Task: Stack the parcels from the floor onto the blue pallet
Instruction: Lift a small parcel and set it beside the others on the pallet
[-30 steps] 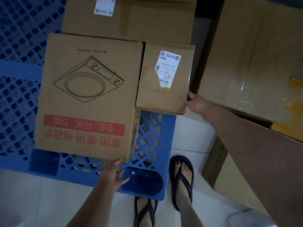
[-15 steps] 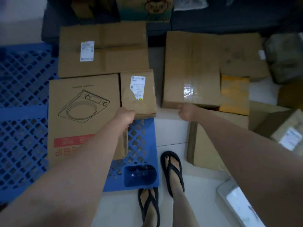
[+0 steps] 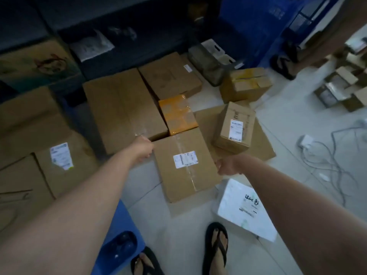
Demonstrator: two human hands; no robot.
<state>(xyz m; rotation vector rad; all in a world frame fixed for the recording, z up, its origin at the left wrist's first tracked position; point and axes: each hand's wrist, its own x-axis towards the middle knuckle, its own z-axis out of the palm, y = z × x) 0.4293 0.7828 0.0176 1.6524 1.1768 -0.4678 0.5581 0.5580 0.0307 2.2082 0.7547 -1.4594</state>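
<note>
So, I had both hands at the box point(image 3: 186, 165) on the floor: left hand point(image 3: 144, 148) clasped its 10 o'clock corner, right hand point(image 3: 228, 165) gripped the 3 o'clock edge. Long axis ran 11-to-5; pallet point(image 3: 123, 227) lay at 7.

Dim, bluish light, soft motion blur throughout, wide-angle bending at edges, far shelves in shadow

~10 cardboard boxes point(image 3: 184, 165) (some blurred), 1 pallet point(image 3: 123, 225).
</note>
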